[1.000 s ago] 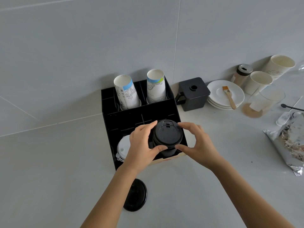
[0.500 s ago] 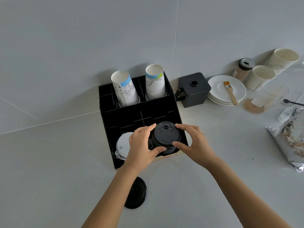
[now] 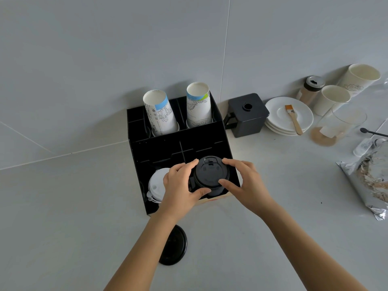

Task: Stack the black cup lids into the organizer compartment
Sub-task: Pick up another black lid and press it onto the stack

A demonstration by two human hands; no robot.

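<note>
A stack of black cup lids (image 3: 210, 175) sits in the front right compartment of the black organizer (image 3: 178, 143). My left hand (image 3: 180, 189) grips the stack's left side, thumb at the front, fingers at the back. My right hand (image 3: 244, 183) grips its right side the same way. One more black lid (image 3: 175, 245) lies flat on the counter in front of the organizer, partly under my left forearm. White lids (image 3: 156, 185) fill the front left compartment.
Two stacks of printed paper cups (image 3: 160, 113) stand in the organizer's back row. To the right are a black box (image 3: 246, 115), white saucers (image 3: 279, 120) with a brush, a shaker, white cups (image 3: 333, 99), a glass and a foil bag (image 3: 371, 181).
The lid stack has sunk a little lower into the front right compartment, with both hands still around it. The view has shifted slightly.
</note>
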